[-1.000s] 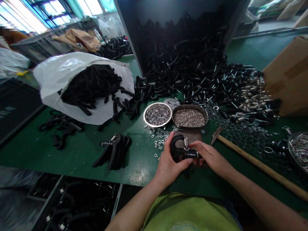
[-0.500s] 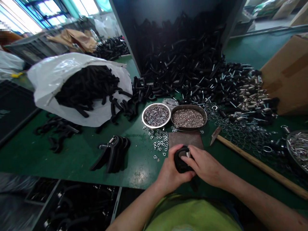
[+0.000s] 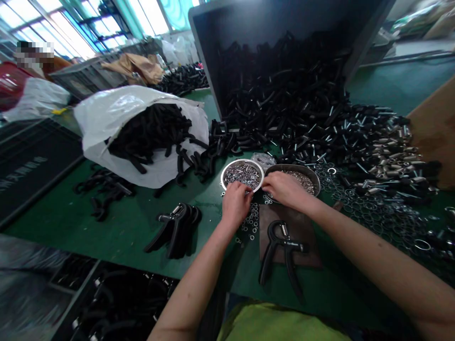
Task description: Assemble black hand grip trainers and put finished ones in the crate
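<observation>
My left hand [image 3: 236, 202] is at the front rim of a round metal bowl [image 3: 262, 180] of small rivets and washers, its fingers curled together. Just right of it, my right hand [image 3: 285, 188] reaches over the left side of an oval tin [image 3: 317, 183] full of tiny metal pieces, with thumb and fingers pinched. Whatever either hand's fingertips hold is too small or hidden. Nearer me, a black hand grip strengthener [image 3: 279, 240] with a coil spring lies across a flat metal plate [image 3: 313, 253], legs toward me. Loose small washers [image 3: 251, 220] are scattered below the bowl.
Several finished-looking hand grips [image 3: 177, 229] stand together at the left. Behind are a white sack [image 3: 103, 113] of black foam sleeves and a tipped grey crate [image 3: 206, 61] spilling black handles. Metal rings [image 3: 369, 213] and springs lie right, near a cardboard box [image 3: 433, 132].
Both hands have let go of the hand grip strengthener, which now lies on the metal plate. They have moved forward to the bowl and the tin. The view has shifted slightly.
</observation>
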{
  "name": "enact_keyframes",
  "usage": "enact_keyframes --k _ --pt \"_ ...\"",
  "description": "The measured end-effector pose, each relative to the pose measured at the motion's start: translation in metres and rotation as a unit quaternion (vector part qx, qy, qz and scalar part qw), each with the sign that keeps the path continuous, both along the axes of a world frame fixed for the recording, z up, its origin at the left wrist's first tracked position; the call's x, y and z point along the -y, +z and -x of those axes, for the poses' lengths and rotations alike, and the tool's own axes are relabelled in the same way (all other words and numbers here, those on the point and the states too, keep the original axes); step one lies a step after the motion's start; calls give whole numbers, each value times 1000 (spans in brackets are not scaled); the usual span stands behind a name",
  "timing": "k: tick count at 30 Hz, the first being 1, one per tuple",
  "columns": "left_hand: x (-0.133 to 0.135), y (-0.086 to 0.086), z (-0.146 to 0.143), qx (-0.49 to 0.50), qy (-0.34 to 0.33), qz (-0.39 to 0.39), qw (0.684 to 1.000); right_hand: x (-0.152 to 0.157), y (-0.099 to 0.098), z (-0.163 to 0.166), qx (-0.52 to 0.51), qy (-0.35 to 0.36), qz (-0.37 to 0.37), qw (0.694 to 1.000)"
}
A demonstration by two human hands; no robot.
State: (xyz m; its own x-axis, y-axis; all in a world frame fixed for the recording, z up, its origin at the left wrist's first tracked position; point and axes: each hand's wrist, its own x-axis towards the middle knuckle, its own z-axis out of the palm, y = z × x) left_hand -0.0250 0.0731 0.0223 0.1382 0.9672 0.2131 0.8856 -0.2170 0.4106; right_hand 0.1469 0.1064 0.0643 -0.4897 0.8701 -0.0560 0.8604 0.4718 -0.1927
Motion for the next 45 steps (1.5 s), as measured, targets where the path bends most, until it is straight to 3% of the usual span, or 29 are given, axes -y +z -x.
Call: enact_keyframes --k 3,8,16,22,24,27,30,33,36,41,43,45 --pt "-39 5 14 -100 60 26 993 -38 -9 33 5 -8 -26 1000" --pt "-70 7 14 -155 53 67 984 -65 -26 69 22 -16 -33 999" --pt "-79 -3 18 -143 46 86 985 -67 -36 58 -12 -42 -19 999" --pt "-76 1 21 -109 70 75 989 -57 -21 43 -94 -59 -8 994" --pt "-71 4 21 -64 89 69 992 -40 -13 29 -120 -54 -1 991" --pt "-53 7 19 110 90 79 987 2 -9 -3 -164 -39 32 985" --pt "-21 4 15 284 70 123 948 46 -21 -34 -219 -43 100 970" --pt "19 -1 8 391 43 202 897 73 -39 -51 -224 -66 143 962" --pt "52 -6 1 440 36 287 850 79 -49 -55 -176 -71 136 972" --pt "80 -13 -9 478 18 360 801 78 -45 -46 -102 -50 91 989" --pt "84 -15 -13 470 6 362 805 83 -43 -40 -78 -35 71 994" --pt "87 -15 -18 419 -17 333 844 88 -43 -36 -57 -20 58 996"
